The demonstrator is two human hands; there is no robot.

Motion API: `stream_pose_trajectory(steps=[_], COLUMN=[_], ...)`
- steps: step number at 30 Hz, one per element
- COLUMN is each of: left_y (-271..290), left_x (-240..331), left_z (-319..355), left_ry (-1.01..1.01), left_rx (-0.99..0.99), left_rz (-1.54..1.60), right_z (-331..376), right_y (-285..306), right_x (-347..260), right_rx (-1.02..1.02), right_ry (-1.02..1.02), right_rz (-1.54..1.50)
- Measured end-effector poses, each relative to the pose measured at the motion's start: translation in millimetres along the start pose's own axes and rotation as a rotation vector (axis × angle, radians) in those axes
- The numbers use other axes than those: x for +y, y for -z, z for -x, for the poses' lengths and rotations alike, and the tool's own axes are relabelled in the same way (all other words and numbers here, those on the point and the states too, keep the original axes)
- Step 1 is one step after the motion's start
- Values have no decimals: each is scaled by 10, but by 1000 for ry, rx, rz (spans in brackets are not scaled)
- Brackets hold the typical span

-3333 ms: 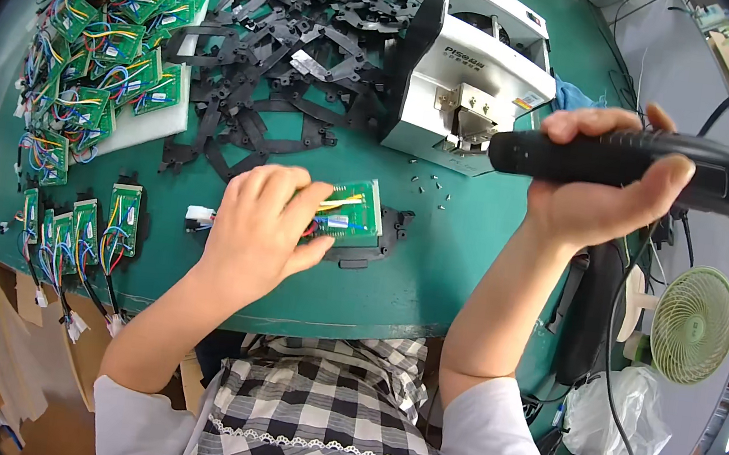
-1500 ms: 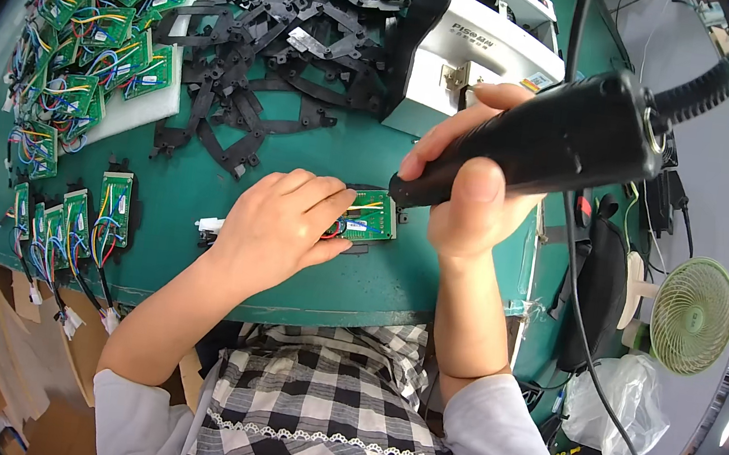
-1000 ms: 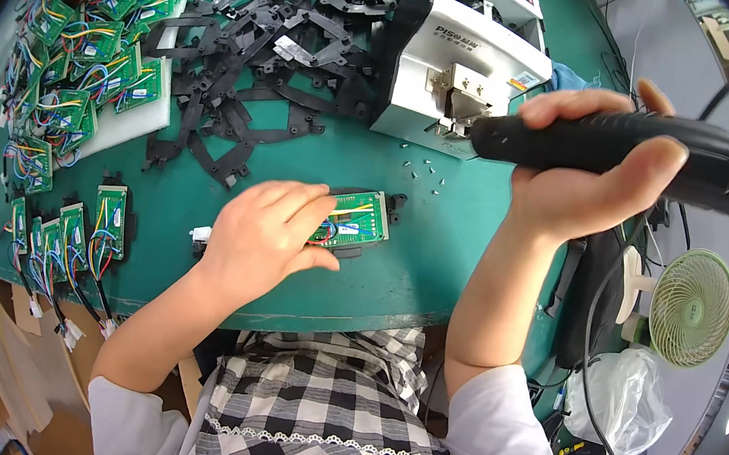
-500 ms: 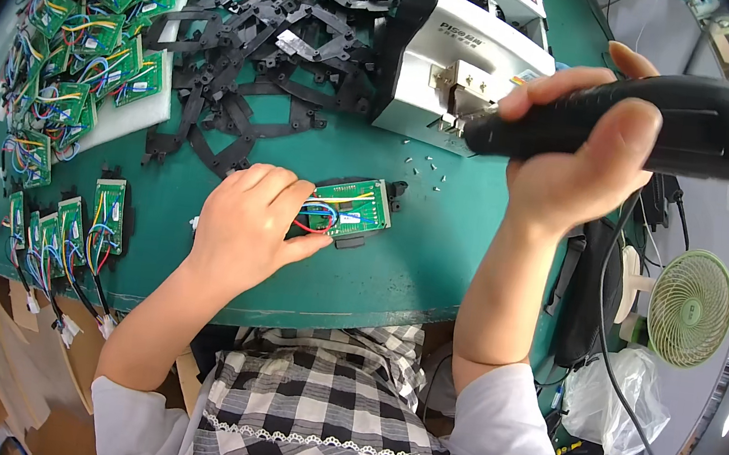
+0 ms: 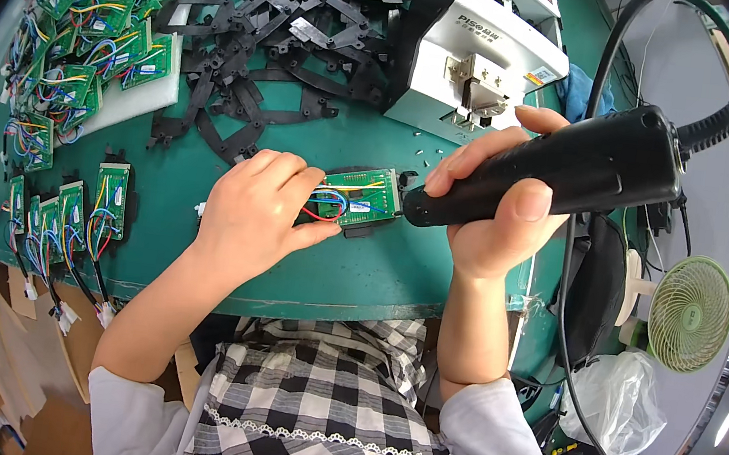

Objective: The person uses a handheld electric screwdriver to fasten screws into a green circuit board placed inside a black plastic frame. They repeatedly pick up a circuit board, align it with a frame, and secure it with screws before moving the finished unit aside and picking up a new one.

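Wired boards (image 5: 65, 218) are laid at the tabletop (image 5: 350, 271) edge. One green board (image 5: 359, 201) is pressed flat at centre by the left hand (image 5: 261, 215), fingers together. A black screwdriver (image 5: 562, 174) is gripped by the right hand (image 5: 503, 208), fingers wrapped around it, tip at the board's right edge.

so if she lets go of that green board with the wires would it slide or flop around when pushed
The green circuit board looks rigid and flat, so it should slide rather than bend. Its coloured wires look limp and would likely trail. It seems light, which may be why the left hand pins it against the black electric screwdriver.
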State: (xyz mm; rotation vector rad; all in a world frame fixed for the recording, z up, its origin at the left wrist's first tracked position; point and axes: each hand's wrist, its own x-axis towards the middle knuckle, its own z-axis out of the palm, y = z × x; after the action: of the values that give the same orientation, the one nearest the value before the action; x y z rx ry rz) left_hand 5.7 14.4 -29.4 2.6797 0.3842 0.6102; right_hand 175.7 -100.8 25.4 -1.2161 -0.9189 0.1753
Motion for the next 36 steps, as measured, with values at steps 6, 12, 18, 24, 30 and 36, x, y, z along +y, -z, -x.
stream_pose_trajectory(steps=[6, 12, 18, 24, 30, 36], left_y=[27, 32, -29, -13, -2, -26], left_x=[5, -14, 29, 36, 51, 22], left_z=[10, 22, 19, -20, 12, 38], left_ry=[23, 42, -22, -63, -74, -67], left_rx=[-23, -57, 24, -9, 26, 22], left_rz=[8, 54, 51, 27, -5, 3], right_z=[83, 75, -563, -819, -826, -463], right_y=[-20, 32, 152, 131, 14, -167], right_x=[56, 35, -141, -135, -91, -54], right_rx=[-67, -60, 292, 260, 254, 6], right_ry=[45, 10, 262, 445, 332, 139], right_rz=[-90, 36, 123, 252, 263, 75])
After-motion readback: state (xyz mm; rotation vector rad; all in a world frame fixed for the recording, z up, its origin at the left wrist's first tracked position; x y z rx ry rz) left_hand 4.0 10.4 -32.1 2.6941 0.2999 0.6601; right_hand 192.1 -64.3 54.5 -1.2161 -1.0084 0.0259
